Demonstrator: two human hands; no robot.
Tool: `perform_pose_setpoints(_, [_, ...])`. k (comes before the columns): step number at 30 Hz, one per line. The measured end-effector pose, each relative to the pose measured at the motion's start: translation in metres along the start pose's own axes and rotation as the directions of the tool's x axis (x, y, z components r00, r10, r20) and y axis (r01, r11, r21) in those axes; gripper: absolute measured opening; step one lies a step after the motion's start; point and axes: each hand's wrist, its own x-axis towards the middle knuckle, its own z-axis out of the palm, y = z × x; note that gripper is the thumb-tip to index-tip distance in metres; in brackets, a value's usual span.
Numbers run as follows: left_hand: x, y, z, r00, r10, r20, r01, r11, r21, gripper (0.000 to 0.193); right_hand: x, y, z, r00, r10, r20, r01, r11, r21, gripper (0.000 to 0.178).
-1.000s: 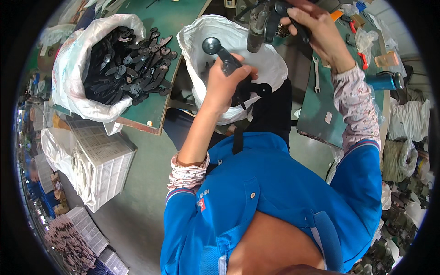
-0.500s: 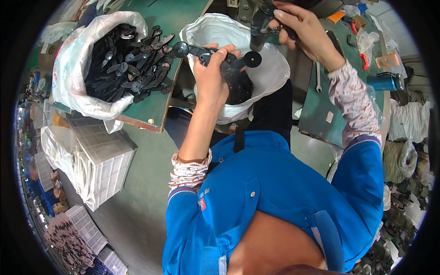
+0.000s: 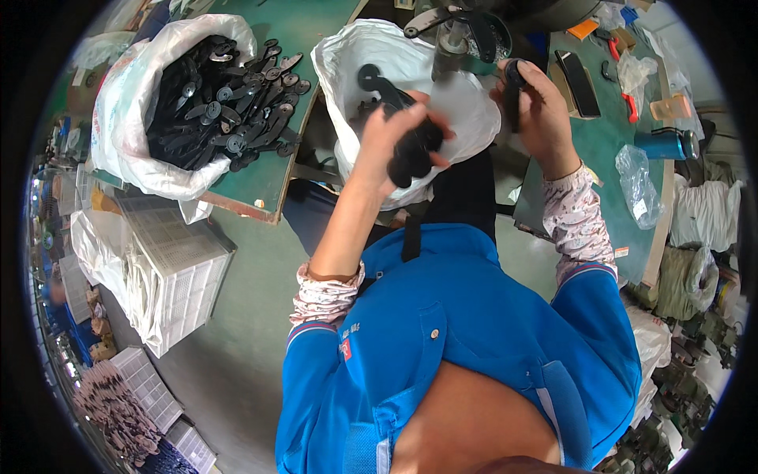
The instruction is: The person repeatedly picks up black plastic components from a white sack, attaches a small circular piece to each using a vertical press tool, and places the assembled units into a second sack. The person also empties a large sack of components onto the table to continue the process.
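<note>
My left hand (image 3: 383,142), slightly blurred, is closed around a cluster of black plastic arm-shaped pieces (image 3: 417,148) with round ends. It hangs over the mouth of a white sack (image 3: 335,67) standing before me. To its right, my right hand (image 3: 551,122) pinches one black piece (image 3: 512,93) by its round end, the narrow part pointing down. Beyond both hands, another black piece (image 3: 483,38) rests at the top of an upright metal post (image 3: 450,43) on a dark machine. Motion blur hides how many pieces the left hand holds.
On the left bench (image 3: 264,186), a white bag (image 3: 122,150) spills many similar black pieces (image 3: 237,118). The right bench (image 3: 580,150) carries a dark flat rectangular object (image 3: 579,85), red-handled pliers (image 3: 631,107), a blue bottle (image 3: 662,144) and clear plastic (image 3: 638,186). A white crate (image 3: 185,276) stands lower left.
My right hand has come away from the post, nearer to me, with a black piece in it. A piece now shows atop the post. My left hand has turned over and shifted slightly right.
</note>
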Motion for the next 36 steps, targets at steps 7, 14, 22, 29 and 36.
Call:
perform_pose_setpoints(7, [-0.012,-0.002,0.008,0.927,-0.131,0.352,0.201,0.965,-0.171,0.046,-0.006,0.002,0.033,0.927,0.024,0.374,0.096,0.949,-0.299,0.043])
perform_pose_setpoints(14, [-0.016,-0.006,0.018,0.856,-0.190,0.482,0.283,0.951,-0.128,0.050,0.002,-0.001,0.042,0.820,0.223,0.527,-0.089,0.959,-0.267,0.047])
perform_pose_setpoints(22, [-0.014,-0.005,0.015,0.933,-0.163,0.322,0.214,0.968,-0.129,0.049,0.017,-0.027,0.038,0.892,0.082,0.445,0.175,0.845,-0.506,0.016])
perform_pose_setpoints(29, [-0.015,-0.007,0.007,0.866,-0.192,0.462,0.424,0.770,-0.476,0.043,0.016,-0.021,0.040,0.826,-0.046,0.561,0.263,0.913,-0.312,0.017])
perform_pose_setpoints(36, [-0.014,-0.008,0.016,0.849,-0.267,0.456,0.483,0.742,-0.465,0.046,0.015,-0.016,0.043,0.830,-0.013,0.558,0.195,0.943,-0.269,0.029])
